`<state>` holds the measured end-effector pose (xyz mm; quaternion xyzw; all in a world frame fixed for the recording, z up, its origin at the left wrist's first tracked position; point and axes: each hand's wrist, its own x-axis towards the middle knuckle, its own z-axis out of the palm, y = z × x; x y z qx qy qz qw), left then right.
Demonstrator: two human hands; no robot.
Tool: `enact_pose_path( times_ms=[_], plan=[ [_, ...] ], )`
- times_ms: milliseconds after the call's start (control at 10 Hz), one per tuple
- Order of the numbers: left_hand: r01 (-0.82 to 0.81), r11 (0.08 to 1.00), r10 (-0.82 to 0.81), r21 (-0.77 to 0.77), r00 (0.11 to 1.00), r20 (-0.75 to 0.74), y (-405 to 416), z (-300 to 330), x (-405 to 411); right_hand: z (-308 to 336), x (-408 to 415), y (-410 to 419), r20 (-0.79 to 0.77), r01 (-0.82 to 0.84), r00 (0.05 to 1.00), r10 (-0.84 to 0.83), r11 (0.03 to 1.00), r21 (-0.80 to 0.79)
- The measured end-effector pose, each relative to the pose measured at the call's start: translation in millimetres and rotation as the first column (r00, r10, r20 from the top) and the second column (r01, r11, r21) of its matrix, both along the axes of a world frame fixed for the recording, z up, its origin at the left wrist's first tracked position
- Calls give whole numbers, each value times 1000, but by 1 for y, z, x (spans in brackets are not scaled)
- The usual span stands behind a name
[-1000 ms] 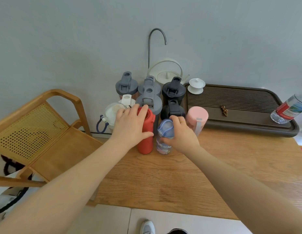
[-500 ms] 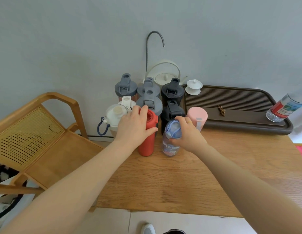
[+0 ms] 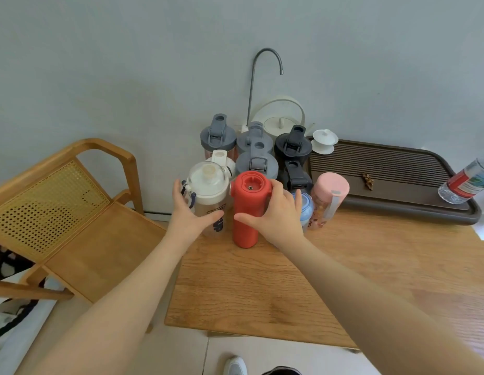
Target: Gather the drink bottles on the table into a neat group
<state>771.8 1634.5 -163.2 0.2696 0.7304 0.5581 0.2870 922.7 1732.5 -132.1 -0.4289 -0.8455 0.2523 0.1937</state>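
Near the centre of the frame, our bottles stand packed at the back of the wooden desk point(image 3: 262, 288). The tall red plastic bottle point(image 3: 247, 209) looks top-heavy; a careless sideways nudge could topple it into the small blue-lidded bottle point(image 3: 306, 209) or the pink tumbler point(image 3: 329, 198). Our left hand point(image 3: 189, 215) wraps a wide grip around the clear bottle with a white lid point(image 3: 208, 196). Our right hand point(image 3: 278, 212) cups the red bottle's side, fingers spread.
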Motion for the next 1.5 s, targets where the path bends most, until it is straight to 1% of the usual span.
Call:
enact_pose_path(
  times_ms=[100,200,300,400,600,700,800,900,1000,1100,1200,1300,1400,1500],
  plan=[
    [-14,998,13,54,1000,11,6,-11,-5,-1,-5,-1,-21,58,998,-57,997,48],
    [-76,996,78,36,996,-40,9,-13,-6,-2,-2,1,-3,41,999,-41,994,102],
    [-78,997,77,-1,990,-118,11,-13,-3,-3,4,5,-7,55,998,-55,992,112],
    [-43,999,39,-19,982,-186,8,-14,4,-2,8,10,-22,40,999,-38,995,90],
    [-3,1000,1,-12,989,-151,4,-15,8,-4,11,14,10,-17,1000,16,996,91],
    [33,998,-41,-52,985,-165,-2,-10,6,-1,13,15,36,-61,998,58,994,87],
    [51,997,-65,-63,967,-246,-9,5,1,11,17,18,58,-125,991,124,992,12],
    [72,993,-105,-95,900,-423,-12,34,-2,30,25,20,77,-157,985,155,987,16],
    [118,985,-171,-130,802,-572,-9,65,0,53,38,22,121,-177,980,159,972,155],
    [148,980,-199,-134,678,-708,-6,96,10,73,55,24,123,-153,986,116,923,352],
    [118,982,-187,-148,473,-861,-9,112,17,75,73,22,165,-99,986,20,869,485],
    [54,967,-255,-250,301,-919,-20,103,19,62,91,11,230,-68,972,-53,871,487],
    [22,958,-284,-287,232,-930,-35,89,24,47,109,-3,285,-60,956,-71,904,423],
    [33,948,-316,-316,209,-926,-40,92,37,44,115,-14,282,-49,956,-75,912,408]
  ],
)
